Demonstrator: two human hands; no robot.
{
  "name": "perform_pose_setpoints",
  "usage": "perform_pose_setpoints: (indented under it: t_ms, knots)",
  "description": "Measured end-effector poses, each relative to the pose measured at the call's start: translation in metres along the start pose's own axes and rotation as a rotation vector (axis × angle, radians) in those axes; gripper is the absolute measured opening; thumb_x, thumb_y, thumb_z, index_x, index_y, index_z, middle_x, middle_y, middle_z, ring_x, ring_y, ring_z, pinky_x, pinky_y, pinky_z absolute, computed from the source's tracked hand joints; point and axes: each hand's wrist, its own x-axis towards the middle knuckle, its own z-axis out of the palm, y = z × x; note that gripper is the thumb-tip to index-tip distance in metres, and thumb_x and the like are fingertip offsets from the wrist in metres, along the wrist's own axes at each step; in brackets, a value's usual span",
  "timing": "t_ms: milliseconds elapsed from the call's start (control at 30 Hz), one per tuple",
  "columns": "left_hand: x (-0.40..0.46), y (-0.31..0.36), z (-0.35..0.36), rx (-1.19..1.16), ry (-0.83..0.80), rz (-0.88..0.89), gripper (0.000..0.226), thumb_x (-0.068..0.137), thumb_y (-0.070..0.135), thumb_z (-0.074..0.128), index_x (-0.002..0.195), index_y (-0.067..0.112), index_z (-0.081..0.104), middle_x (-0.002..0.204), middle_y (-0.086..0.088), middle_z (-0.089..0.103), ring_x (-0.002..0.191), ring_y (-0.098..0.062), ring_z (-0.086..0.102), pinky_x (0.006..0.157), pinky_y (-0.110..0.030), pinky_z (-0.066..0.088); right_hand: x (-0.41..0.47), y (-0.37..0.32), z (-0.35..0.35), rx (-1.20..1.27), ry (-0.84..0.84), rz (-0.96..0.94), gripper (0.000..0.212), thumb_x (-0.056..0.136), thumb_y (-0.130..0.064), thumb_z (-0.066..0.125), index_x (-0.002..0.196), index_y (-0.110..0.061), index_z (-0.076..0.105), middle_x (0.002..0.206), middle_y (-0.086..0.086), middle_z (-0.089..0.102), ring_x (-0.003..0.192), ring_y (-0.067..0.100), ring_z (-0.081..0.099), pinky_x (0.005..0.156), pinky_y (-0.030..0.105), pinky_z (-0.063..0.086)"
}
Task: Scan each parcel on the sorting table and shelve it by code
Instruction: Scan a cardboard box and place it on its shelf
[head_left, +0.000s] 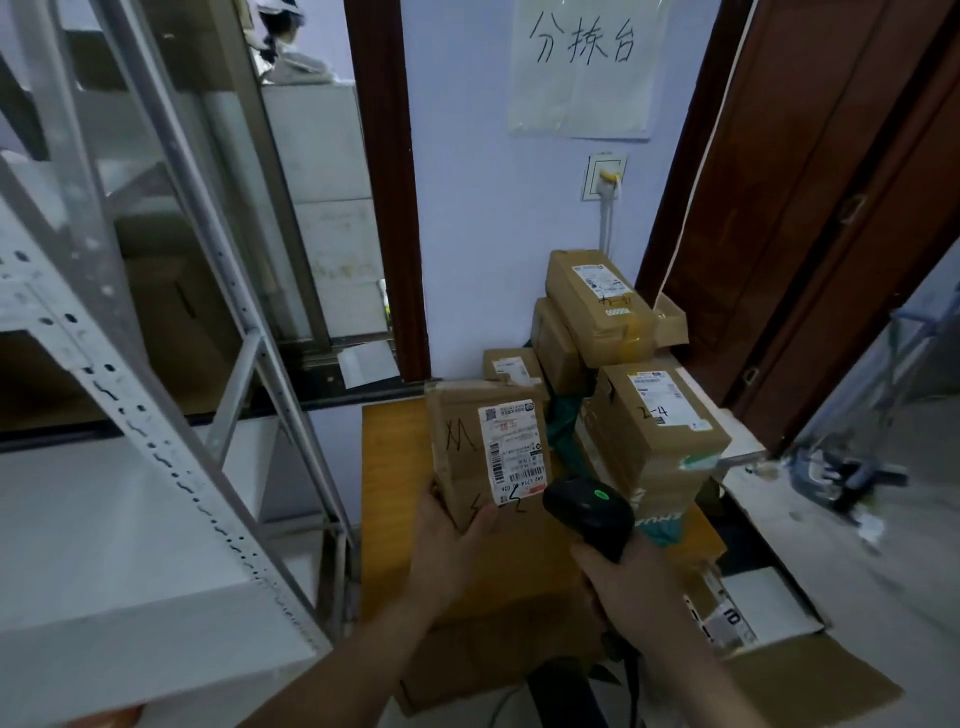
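Observation:
My left hand (451, 545) grips the near bottom corner of a brown cardboard parcel (462, 447) and holds it up over the wooden sorting table (392, 467). Its white shipping label (511, 449) faces me. My right hand (631, 577) grips a black barcode scanner (589, 506) just right of the parcel; a green light glows on the scanner's top. Its head sits close to the label's lower edge. Behind, several more brown parcels (657, 421) are stacked on the table, one marked 2-4.
A grey metal shelf rack (171, 452) stands at the left, close to the table. An open cardboard box (795, 670) lies at the lower right beside the table. A paper sign (582, 62) hangs on the wall; a brown door (810, 197) stands at the right.

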Motion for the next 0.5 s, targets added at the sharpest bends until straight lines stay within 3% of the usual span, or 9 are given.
perform_pose_setpoints:
  t_ms: [133, 333, 500]
  knots:
    - [-0.004, 0.002, -0.001, -0.004, 0.003, 0.021, 0.082, 0.077, 0.069, 0.079, 0.136, 0.061, 0.022, 0.142, 0.013, 0.054, 0.131, -0.008, 0.056, 0.108, -0.044, 0.054, -0.008, -0.002, -0.001, -0.016, -0.012, 0.009, 0.023, 0.092, -0.014, 0.062, 0.071, -0.004, 0.058, 0.053, 0.009, 0.054, 0.038, 0.012, 0.049, 0.041, 0.021, 0.04]
    - [-0.005, 0.004, -0.002, 0.015, 0.005, 0.041, 0.097, 0.074, 0.075, 0.078, 0.15, 0.044, 0.026, 0.144, 0.012, 0.052, 0.132, -0.007, 0.054, 0.109, -0.043, 0.053, -0.009, -0.003, 0.001, -0.084, 0.001, -0.022, 0.019, 0.088, -0.012, 0.062, 0.07, -0.007, 0.058, 0.047, 0.0, 0.051, 0.036, 0.005, 0.046, 0.042, 0.019, 0.038]
    - [0.001, -0.008, -0.004, 0.028, 0.009, 0.001, 0.093, 0.076, 0.068, 0.083, 0.147, 0.05, 0.026, 0.146, 0.009, 0.053, 0.135, -0.013, 0.055, 0.107, -0.049, 0.054, -0.008, -0.005, 0.006, -0.054, 0.039, -0.033, 0.023, 0.087, -0.012, 0.064, 0.065, -0.005, 0.059, 0.046, 0.003, 0.053, 0.04, 0.013, 0.051, 0.045, 0.024, 0.041]
